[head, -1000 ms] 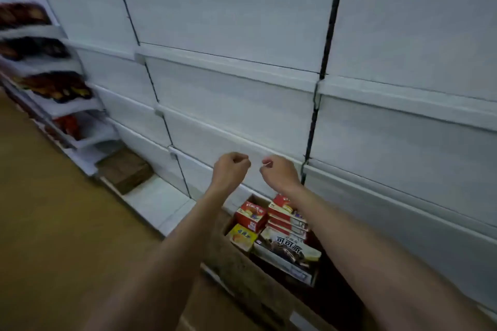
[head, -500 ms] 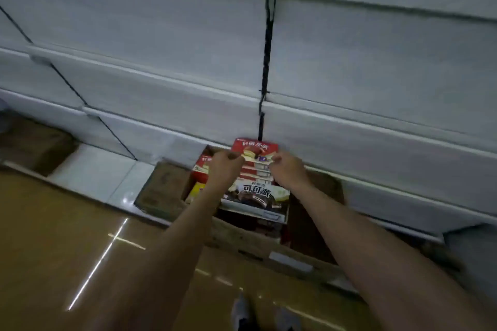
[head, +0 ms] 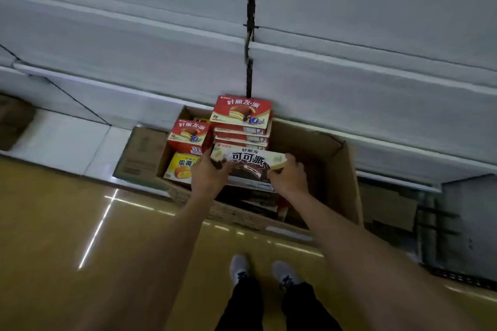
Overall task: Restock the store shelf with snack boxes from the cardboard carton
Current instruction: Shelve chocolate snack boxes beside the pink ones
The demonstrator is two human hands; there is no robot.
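Head view: snack box (head: 248, 162) between both hands.

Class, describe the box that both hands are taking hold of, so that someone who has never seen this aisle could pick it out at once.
Find the open cardboard carton on the floor against the white shelving. At its front lies the white-and-brown box, the left hand and right hand at its two ends. Its neighbours, the red boxes behind and the yellow box to its left, differ in colour.

Open cardboard carton (head: 347, 169) on floor, red (head: 242, 111), yellow (head: 181, 166), cream-brown snack boxes (head: 248, 160) inside
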